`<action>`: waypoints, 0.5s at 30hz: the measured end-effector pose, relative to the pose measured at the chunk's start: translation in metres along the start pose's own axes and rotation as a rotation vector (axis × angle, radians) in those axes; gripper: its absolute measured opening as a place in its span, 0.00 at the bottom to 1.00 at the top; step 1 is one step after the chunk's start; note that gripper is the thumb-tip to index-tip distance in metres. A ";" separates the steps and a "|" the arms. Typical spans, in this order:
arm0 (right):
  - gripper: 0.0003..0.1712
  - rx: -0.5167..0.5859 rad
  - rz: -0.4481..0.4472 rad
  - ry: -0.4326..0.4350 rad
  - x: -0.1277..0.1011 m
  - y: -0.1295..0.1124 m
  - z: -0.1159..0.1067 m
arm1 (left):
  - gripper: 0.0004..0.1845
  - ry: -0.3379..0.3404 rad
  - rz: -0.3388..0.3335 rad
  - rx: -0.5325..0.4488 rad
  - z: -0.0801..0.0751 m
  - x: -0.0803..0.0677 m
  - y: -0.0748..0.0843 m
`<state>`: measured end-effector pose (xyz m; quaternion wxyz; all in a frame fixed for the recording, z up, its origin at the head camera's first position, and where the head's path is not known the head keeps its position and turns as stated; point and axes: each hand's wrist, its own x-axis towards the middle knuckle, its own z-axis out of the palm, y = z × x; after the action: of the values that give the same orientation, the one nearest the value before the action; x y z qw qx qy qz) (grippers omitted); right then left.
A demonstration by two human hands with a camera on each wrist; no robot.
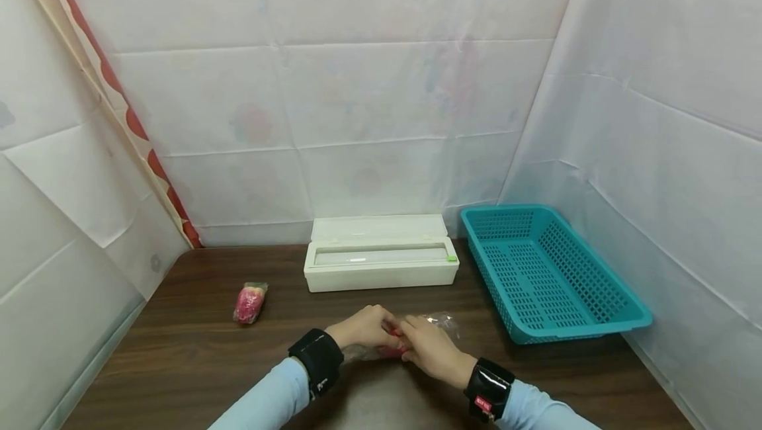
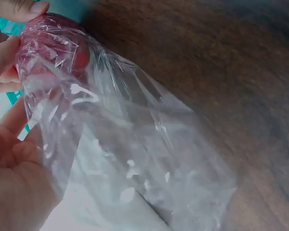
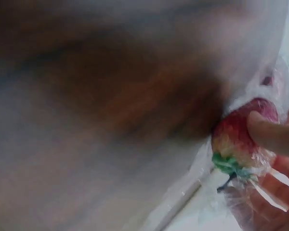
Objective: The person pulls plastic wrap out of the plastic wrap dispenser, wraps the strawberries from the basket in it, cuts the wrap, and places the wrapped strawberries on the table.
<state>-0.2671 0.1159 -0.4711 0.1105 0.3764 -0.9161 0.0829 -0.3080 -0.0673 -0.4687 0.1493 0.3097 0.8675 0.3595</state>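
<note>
Over the front middle of the table, a red strawberry [image 1: 391,352] with a green leafy cap and dark stem is held between both hands. Clear plastic film [image 2: 149,139] covers it, and a loose, wrinkled length trails off. My left hand [image 1: 366,327] grips the strawberry from the left, its fingers curled at the film. From the other side my right hand [image 1: 437,352] pinches it, thumb pressed on the red flesh of the strawberry [image 3: 241,127] in the right wrist view. More film [image 1: 443,322] sticks out beyond the right fingers.
Behind the hands stands a white film dispenser box [image 1: 381,278], lid raised. A teal plastic basket [image 1: 553,284] stands at the right. On the left lies a small film-wrapped red and yellowish item [image 1: 250,303]. White sheeting [image 1: 369,99] encloses the dark wooden table [image 1: 196,364].
</note>
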 end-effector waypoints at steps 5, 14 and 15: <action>0.22 0.027 0.013 -0.044 0.007 0.002 -0.001 | 0.24 0.036 -0.016 0.077 0.000 -0.004 -0.001; 0.23 0.150 0.144 -0.142 0.011 0.007 -0.004 | 0.21 0.142 -0.047 0.124 0.004 -0.006 0.003; 0.23 0.160 0.148 -0.145 0.011 0.007 -0.004 | 0.19 0.149 -0.046 0.129 0.004 -0.006 0.002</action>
<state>-0.2796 0.1142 -0.4650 0.0070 0.3206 -0.9373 0.1363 -0.3005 -0.0673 -0.4697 0.0725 0.2713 0.9044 0.3212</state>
